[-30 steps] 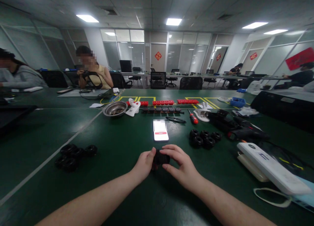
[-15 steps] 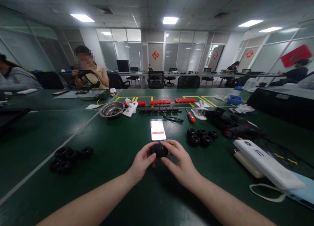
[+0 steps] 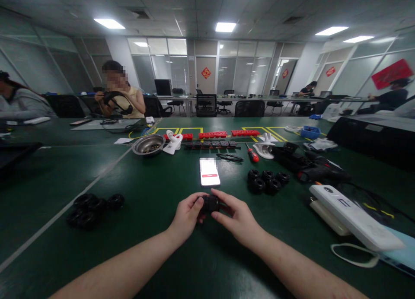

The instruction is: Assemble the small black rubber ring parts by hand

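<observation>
Over the near middle of the green table, my left hand [image 3: 185,213] and my right hand [image 3: 238,211] hold a small black wheel [image 3: 212,203] between them. The left fingers and thumb close round its left side. My right fingers and thumb grip its right side, hiding part of it. Similar black wheels [image 3: 87,210] lie in a heap to the left, and more black wheels [image 3: 268,181] stand grouped to the right. Just beyond my hands lies a phone [image 3: 209,172] with a lit screen.
Farther back are a metal bowl [image 3: 148,144] with small parts, red trays [image 3: 212,135], a black strip [image 3: 210,145], glasses [image 3: 229,157] and a red screwdriver [image 3: 252,154]. A white device [image 3: 355,214] and cables lie at right. A person [image 3: 125,91] sits across the table.
The wheel has turned in my hands, now showing more of its side edge. My left thumb has moved up onto it, and both hands have shifted slightly.
</observation>
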`<control>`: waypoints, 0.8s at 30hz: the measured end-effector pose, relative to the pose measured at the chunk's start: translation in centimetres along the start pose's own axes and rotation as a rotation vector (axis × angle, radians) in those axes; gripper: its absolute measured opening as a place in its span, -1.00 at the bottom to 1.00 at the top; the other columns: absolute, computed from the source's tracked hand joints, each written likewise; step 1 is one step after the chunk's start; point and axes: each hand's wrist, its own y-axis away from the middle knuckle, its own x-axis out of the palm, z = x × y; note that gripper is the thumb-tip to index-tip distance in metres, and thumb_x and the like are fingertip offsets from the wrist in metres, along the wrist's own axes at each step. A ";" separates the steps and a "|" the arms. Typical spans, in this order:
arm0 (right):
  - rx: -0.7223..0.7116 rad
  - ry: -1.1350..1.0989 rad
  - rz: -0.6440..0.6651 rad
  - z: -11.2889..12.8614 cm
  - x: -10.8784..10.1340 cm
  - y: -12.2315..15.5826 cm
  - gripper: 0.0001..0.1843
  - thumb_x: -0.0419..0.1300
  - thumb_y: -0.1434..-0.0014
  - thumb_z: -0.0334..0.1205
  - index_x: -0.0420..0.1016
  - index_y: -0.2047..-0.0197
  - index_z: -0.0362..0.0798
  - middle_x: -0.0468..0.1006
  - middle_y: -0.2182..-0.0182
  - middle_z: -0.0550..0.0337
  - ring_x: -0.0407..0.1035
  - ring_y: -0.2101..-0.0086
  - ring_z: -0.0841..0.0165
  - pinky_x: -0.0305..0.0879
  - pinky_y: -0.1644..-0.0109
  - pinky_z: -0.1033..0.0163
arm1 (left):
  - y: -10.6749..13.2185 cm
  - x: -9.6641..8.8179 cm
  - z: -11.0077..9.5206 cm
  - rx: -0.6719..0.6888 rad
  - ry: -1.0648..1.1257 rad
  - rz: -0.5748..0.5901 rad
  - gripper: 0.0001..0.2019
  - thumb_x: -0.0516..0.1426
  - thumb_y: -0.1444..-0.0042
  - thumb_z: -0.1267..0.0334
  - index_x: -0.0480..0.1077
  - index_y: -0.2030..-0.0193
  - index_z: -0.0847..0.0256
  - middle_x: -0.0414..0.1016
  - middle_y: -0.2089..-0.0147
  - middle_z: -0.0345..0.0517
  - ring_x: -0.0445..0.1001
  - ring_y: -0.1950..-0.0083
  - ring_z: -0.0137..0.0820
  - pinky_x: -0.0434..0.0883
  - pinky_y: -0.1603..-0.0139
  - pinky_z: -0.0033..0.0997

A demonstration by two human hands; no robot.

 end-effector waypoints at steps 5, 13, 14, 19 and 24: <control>0.042 0.146 -0.030 -0.1 -0.4 -0.3 -0.49 0.13 -0.01 -0.31 0.22 -0.07 0.06 0.37 0.15 0.12 0.33 0.32 0.35 0.33 0.25 0.18 | 0.5 -0.1 -0.3 0.076 -0.039 0.033 -0.52 0.00 -0.03 0.00 0.19 -0.01 0.27 0.36 0.30 -0.08 0.29 0.48 -0.49 0.25 0.55 -0.53; -0.049 0.089 -0.062 0.0 -0.3 -0.2 -0.52 0.18 0.08 -0.42 0.29 0.05 0.05 0.34 0.15 0.14 0.32 0.23 0.34 0.33 0.17 0.20 | 0.3 0.1 0.3 0.021 -0.028 0.061 -0.61 0.01 -0.01 -0.02 0.19 0.17 0.27 0.23 0.52 -0.28 0.21 0.59 -0.55 0.18 0.62 -0.57; -0.079 0.119 -0.052 0.2 -0.2 -0.1 -0.52 0.17 0.07 -0.44 0.29 0.04 0.06 0.31 0.12 0.14 0.31 0.21 0.34 0.33 0.18 0.21 | 0.1 0.0 0.4 0.001 -0.033 0.063 -0.59 -0.02 0.00 -0.07 0.22 0.24 0.29 0.19 0.57 -0.30 0.18 0.61 -0.56 0.15 0.64 -0.58; -0.099 0.210 -0.034 0.4 0.2 0.3 -0.64 0.14 -0.02 -0.31 0.34 0.06 0.06 0.28 0.10 0.10 0.30 0.28 0.37 0.34 0.30 0.29 | -0.5 0.0 0.7 -0.065 -0.048 0.109 -0.52 -0.07 0.03 -0.16 0.25 0.41 0.31 0.17 0.60 -0.30 0.15 0.62 -0.57 0.07 0.68 -0.60; -0.006 0.114 -0.109 -0.5 0.5 0.0 -0.66 0.14 -0.01 -0.29 0.31 0.09 0.04 0.30 0.13 0.11 0.32 0.35 0.40 0.32 0.31 0.26 | -0.5 -0.1 1.0 -0.042 -0.017 0.046 -0.62 0.02 0.00 -0.03 0.20 0.18 0.24 0.24 0.52 -0.31 0.16 0.64 -0.61 0.06 0.70 -0.64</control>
